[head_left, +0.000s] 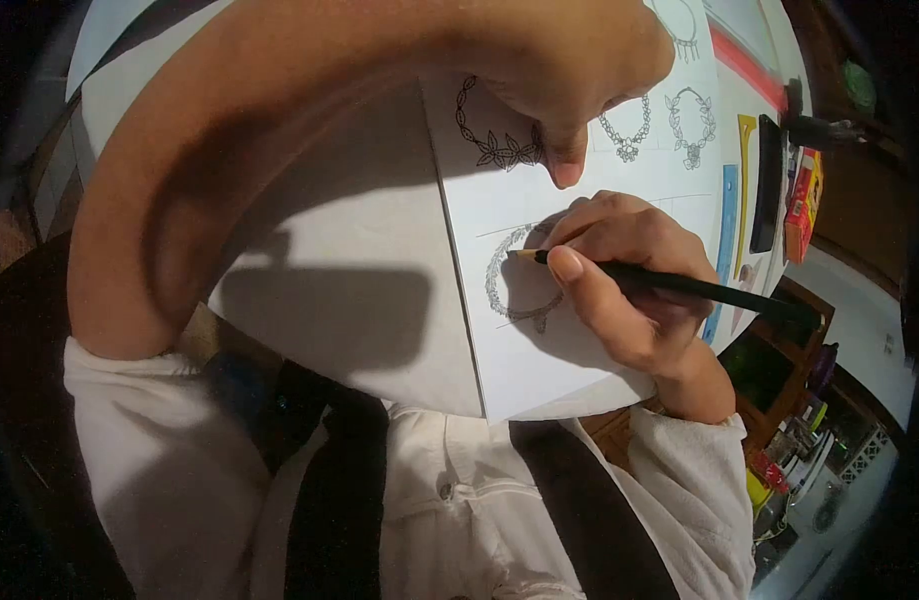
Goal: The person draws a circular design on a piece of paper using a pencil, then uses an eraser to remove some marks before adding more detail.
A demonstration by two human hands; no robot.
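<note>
A dark pencil (679, 285) is gripped in my right hand (634, 275), its tip touching the left side of a pencil-drawn wreath-like ring (495, 285) on the white paper (529, 385). Part of that ring is hidden behind my right fingers. Above it, my left hand (579, 80) lies across the sheet with the thumb stretched down on the paper; its other fingers are mostly hidden. Beside the left thumb is an inked ring with leaves (499, 150). Two more drawn rings, one with flowers (627, 135) and one with leaves (691, 128), are to the right.
Along the table's right side lie a blue ruler (727, 225), a yellow tool (745, 190), a black case (767, 185) and a red and yellow box (804, 205). A red strip (747, 65) is at the upper right. Wooden furniture (779, 370) stands beyond the table.
</note>
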